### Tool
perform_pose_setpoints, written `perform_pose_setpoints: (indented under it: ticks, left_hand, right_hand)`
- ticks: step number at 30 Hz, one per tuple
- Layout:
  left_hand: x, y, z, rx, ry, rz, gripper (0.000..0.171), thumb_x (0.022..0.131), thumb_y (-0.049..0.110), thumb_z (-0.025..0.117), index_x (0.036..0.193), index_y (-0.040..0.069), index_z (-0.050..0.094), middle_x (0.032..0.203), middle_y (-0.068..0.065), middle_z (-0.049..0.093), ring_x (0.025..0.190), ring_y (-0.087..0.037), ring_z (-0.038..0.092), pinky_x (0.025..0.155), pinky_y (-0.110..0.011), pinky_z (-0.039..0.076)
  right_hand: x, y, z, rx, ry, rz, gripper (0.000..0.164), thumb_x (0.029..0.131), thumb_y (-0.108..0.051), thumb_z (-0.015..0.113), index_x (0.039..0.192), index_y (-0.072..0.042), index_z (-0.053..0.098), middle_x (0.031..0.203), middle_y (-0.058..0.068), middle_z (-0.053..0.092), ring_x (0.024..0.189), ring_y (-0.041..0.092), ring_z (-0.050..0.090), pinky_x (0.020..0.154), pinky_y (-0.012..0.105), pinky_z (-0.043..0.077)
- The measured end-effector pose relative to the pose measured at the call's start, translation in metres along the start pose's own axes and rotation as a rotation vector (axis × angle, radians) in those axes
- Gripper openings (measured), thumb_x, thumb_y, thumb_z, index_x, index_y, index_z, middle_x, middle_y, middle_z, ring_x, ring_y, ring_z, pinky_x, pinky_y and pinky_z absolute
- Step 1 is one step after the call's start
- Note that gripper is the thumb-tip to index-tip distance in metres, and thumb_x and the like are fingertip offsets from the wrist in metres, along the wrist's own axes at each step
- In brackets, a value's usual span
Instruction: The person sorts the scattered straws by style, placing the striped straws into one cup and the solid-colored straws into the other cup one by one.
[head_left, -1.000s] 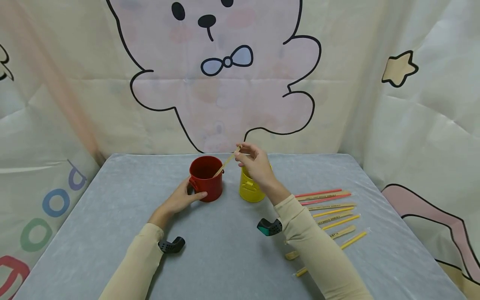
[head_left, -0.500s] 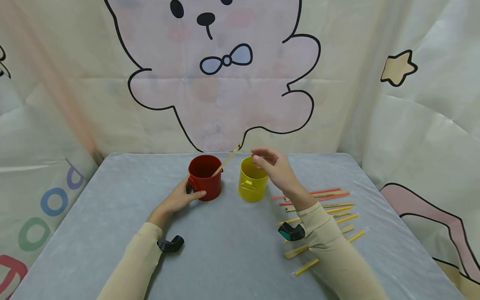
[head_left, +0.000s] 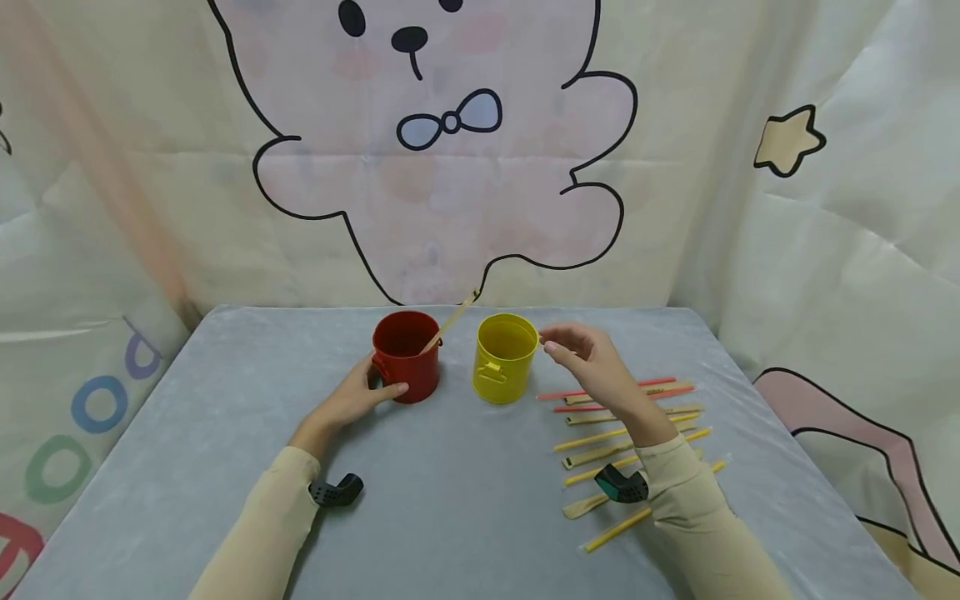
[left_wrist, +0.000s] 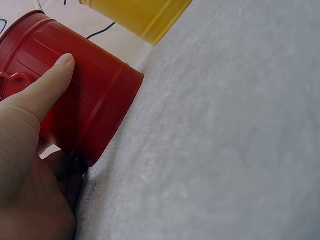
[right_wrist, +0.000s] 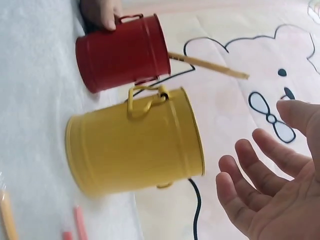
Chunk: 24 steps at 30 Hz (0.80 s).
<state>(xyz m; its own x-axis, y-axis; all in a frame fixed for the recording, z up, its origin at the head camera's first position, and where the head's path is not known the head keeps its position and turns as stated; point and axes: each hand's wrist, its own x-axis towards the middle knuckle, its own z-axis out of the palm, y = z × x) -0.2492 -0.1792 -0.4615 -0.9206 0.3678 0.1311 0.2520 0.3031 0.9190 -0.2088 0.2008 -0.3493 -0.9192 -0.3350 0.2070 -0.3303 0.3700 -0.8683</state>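
Note:
My left hand (head_left: 351, 406) grips a small red metal bucket (head_left: 408, 371) standing on the cloth, thumb along its front wall and fingers round its far side, as the left wrist view shows. A thin tan stick with small dark print (right_wrist: 207, 65) leans in that bucket, its upper end jutting over the rim to the right. Beside it stands a yellow metal bucket (head_left: 491, 385) with small wire handles, upright. Just right of the yellow bucket hovers my right hand (head_left: 596, 371), fingers loosely bent and nothing in them.
On the right of the grey-blue tablecloth (head_left: 450, 500) lie several thin wrapped sticks: red ones (head_left: 558, 394), yellow ones (head_left: 618, 530) and tan printed ones (head_left: 585, 506). My right forearm crosses over some of them. A pale curtain (head_left: 465, 208) with cartoon drawings hangs behind the table.
My right hand has let go of the tan stick at the red bucket and moved right and downward, past the yellow bucket. The left hand keeps its hold on the red bucket.

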Motion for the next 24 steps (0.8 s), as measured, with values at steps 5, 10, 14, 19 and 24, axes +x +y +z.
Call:
perform_pose_setpoints:
  ticks: [5,10,14,19,24]
  left_hand:
    - [-0.003,0.001,-0.001,-0.001,0.006,-0.029,0.068,0.093,0.021,0.073,0.151,0.012,0.038,0.153,-0.013,0.046,0.146,-0.033,0.035,0.122,-0.061,0.024]
    - [-0.004,0.003,-0.001,0.004,-0.002,-0.04,0.069,0.093,0.023,0.073,0.151,0.011,0.038,0.153,-0.013,0.046,0.146,-0.034,0.035,0.122,-0.061,0.026]
    - [-0.005,0.003,-0.003,0.004,0.009,-0.048,0.068,0.093,0.022,0.073,0.151,0.011,0.037,0.153,-0.014,0.045,0.146,-0.034,0.034,0.122,-0.062,0.025]
    - [-0.003,0.001,-0.004,-0.003,-0.002,-0.049,0.069,0.093,0.023,0.073,0.152,0.012,0.037,0.154,-0.013,0.045,0.147,-0.034,0.034,0.122,-0.062,0.025]
    - [0.001,-0.001,0.0,-0.006,-0.009,-0.043,0.07,0.094,0.023,0.072,0.152,0.012,0.036,0.154,-0.012,0.045,0.146,-0.033,0.035,0.122,-0.06,0.025]
  right_hand:
    - [-0.005,0.016,-0.003,0.005,-0.003,-0.004,0.034,0.106,-0.019,0.054,0.133,0.002,0.058,0.133,0.021,0.061,0.11,-0.002,0.061,0.096,0.014,0.051]
    - [-0.006,0.026,-0.005,-0.03,-0.004,-0.008,0.032,0.105,-0.019,0.054,0.132,-0.002,0.06,0.132,0.019,0.063,0.11,-0.003,0.061,0.095,0.014,0.05]
    - [-0.005,0.032,-0.009,-0.055,-0.027,-0.006,0.034,0.106,-0.02,0.054,0.134,-0.003,0.059,0.134,0.019,0.063,0.111,-0.005,0.06,0.097,0.014,0.049]
    - [-0.005,0.04,-0.022,-0.106,-0.052,0.021,0.036,0.106,-0.021,0.053,0.137,-0.004,0.057,0.137,0.019,0.061,0.117,0.004,0.062,0.097,0.014,0.049]
    - [-0.008,0.049,-0.041,-0.19,-0.098,0.04,0.033,0.105,-0.019,0.055,0.134,-0.002,0.06,0.135,0.021,0.063,0.121,0.031,0.062,0.093,0.018,0.051]
